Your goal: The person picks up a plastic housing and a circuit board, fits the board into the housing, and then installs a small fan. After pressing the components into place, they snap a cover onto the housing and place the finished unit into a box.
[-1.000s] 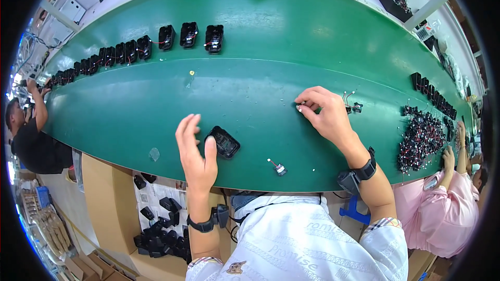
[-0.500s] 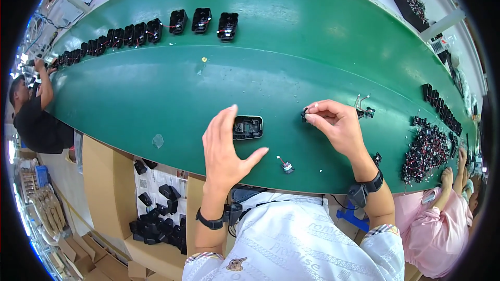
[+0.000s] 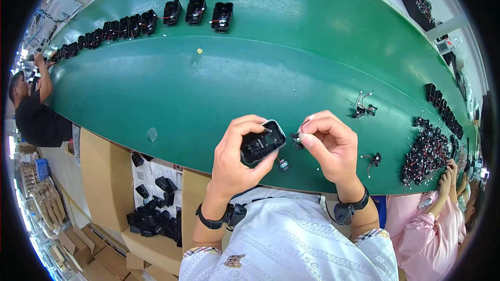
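My left hand (image 3: 229, 156) is closed around an open black plastic housing (image 3: 255, 148) with a pale rim, lifted and tilted with its hollow side showing. Just to the right, my right hand (image 3: 333, 148) pinches a small black wired component (image 3: 297, 140) between thumb and fingertips. The component is close to the housing's right edge but apart from it; the fingers partly hide it. Below the housing, a small circuit piece (image 3: 283, 165) lies on the green table (image 3: 250, 83). Another wired component (image 3: 375, 160) rests right of my right hand, and further wired components (image 3: 364, 110) lie beyond it.
A row of black housings (image 3: 222, 18) with wires runs along the far left. At right are a heap of wired components (image 3: 427, 151) and more housings (image 3: 442, 108). A cardboard box (image 3: 107, 187) of black parts stands below the table edge. Co-workers sit at both sides.
My left hand has closed on the housing and lifted it off the table, tilting it. My right hand has moved slightly left and down, nearer the housing, still pinching the component.
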Available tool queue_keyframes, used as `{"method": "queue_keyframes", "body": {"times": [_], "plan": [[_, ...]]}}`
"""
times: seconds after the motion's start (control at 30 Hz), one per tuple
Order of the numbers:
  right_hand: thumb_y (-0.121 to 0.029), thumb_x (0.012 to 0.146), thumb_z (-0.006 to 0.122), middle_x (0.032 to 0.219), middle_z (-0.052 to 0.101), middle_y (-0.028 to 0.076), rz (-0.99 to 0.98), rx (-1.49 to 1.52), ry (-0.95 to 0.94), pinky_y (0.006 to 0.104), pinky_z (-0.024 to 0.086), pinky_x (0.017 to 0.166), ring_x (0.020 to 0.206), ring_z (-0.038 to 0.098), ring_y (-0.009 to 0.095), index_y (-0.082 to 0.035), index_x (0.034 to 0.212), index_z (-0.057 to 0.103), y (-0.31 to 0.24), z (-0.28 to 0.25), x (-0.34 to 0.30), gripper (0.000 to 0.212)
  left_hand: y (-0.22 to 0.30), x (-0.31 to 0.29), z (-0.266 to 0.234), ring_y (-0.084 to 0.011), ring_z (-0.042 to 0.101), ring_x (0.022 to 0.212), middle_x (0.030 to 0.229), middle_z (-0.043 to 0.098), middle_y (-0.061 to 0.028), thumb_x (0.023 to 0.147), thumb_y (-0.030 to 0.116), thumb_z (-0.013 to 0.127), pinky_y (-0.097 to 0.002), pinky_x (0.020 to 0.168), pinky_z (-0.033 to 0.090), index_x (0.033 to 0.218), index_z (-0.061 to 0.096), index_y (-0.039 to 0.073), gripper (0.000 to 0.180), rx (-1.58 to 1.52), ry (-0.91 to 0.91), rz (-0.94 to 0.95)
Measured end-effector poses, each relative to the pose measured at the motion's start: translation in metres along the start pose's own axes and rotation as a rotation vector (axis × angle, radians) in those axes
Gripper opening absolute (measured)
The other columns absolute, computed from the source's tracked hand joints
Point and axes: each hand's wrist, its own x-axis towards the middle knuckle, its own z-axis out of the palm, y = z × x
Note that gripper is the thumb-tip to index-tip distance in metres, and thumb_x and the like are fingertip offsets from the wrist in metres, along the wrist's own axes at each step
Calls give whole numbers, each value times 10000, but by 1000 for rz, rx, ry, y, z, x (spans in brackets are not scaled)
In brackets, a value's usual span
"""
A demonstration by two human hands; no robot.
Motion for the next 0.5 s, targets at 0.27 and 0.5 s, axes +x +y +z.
{"method": "queue_keyframes", "body": {"times": [0.27,0.5], "plan": [[16,886,691,1044,599,131,-118,-340,-23,256,518,711,873,598,133,41,926,633,-9,3,-4,74,-3,-5,9,-281,678,1063,1144,673,-155,704,11,852,-361,886,558,1241,577,30,603,-199,-7,-25],[38,862,680,1086,577,129,-124,-243,54,267,488,753,887,577,152,3,866,591,3,9,-11,95,-1,-12,31,-278,655,1045,1180,596,-212,672,-24,884,-364,856,575,1162,469,54,646,13,221,218]]}}
